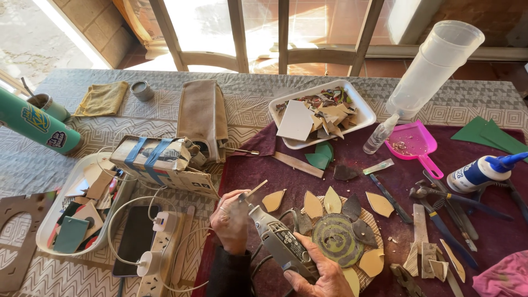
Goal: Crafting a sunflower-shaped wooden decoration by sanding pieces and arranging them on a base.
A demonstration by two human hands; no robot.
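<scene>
My right hand (318,275) grips a grey corded rotary tool (278,236) whose tip points up and left. My left hand (231,217) pinches a small tan tile piece (256,188) right at the tool's tip. Just right of the tool lies a round board (375,226) with a green spiral disc (336,239) in its middle, ringed by tan and dark leaf-shaped tile pieces (331,200). All of this rests on a maroon cloth (352,165).
A white tray of tile scraps (363,113) sits behind, another tray (47,231) at the left. A power strip (159,250) and phone (133,239) lie left of my hands. Nippers (434,195), glue bottle (478,171), pink dustpan (412,142) and clear container (432,69) stand right.
</scene>
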